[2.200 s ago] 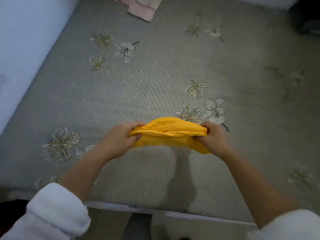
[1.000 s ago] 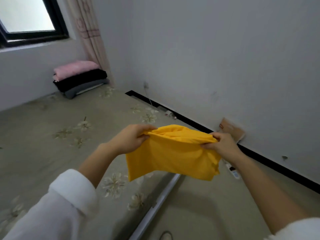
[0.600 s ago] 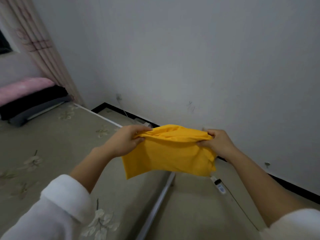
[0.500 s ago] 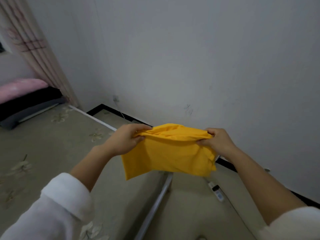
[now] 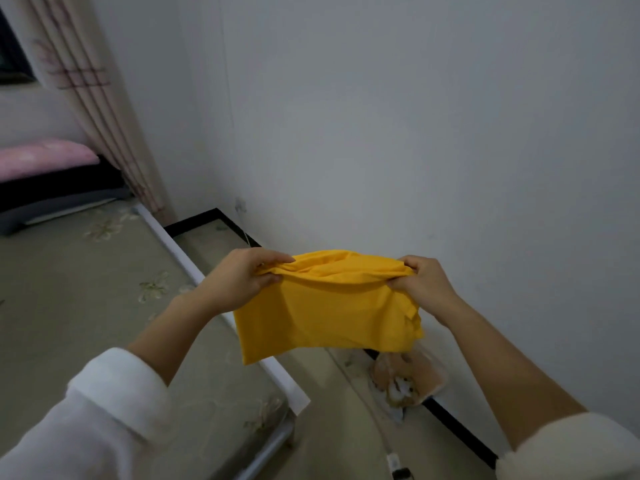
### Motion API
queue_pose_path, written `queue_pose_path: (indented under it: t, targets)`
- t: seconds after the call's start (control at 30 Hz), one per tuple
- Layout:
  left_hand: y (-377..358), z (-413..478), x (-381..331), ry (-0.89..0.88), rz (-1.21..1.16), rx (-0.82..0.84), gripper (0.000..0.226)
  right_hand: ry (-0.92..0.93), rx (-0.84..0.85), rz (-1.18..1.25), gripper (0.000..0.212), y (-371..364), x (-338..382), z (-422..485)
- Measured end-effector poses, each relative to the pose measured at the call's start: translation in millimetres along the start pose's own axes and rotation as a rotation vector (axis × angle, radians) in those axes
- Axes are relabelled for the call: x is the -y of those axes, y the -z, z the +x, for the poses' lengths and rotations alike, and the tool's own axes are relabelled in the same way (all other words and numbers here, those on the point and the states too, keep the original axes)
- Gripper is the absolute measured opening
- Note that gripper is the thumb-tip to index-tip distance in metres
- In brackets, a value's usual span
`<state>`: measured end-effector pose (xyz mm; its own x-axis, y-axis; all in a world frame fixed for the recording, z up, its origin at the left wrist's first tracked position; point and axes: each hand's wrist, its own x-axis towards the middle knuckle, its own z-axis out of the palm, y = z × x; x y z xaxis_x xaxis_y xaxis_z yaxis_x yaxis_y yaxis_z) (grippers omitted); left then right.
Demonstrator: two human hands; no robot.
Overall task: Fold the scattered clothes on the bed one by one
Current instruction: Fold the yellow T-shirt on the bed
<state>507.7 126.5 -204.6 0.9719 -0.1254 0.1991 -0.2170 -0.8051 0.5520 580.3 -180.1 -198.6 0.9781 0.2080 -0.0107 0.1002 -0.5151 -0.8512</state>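
A folded yellow cloth point(image 5: 329, 306) is held up in the air, near the wall point(image 5: 381, 116) and right of the bed point(image 5: 86, 289). Its top edge is pinched at the left end by the left hand point(image 5: 239, 278) and at the right end by the right hand point(image 5: 426, 282), fingers curled round the bunched fabric. The rest hangs free. A folded stack point(image 5: 48, 174) is seen at the far left, on the bed.
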Motion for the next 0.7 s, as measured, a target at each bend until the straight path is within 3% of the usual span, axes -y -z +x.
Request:
queue_pose_path:
  t: [0.3, 0.7]
  targets:
    - [-1.9, 115.2, 59.7, 0.144, 0.013, -0.072, 0.035, 0.060, 0.176, 0.033, 0.018, -15.1, -17.9, 178.5]
    - [39.1, 255.2, 178.6, 0.375, -0.018, -0.215, 0.030, 0.219, 0.337, -0.023, 0.020, -84.0, 28.9, 420.8]
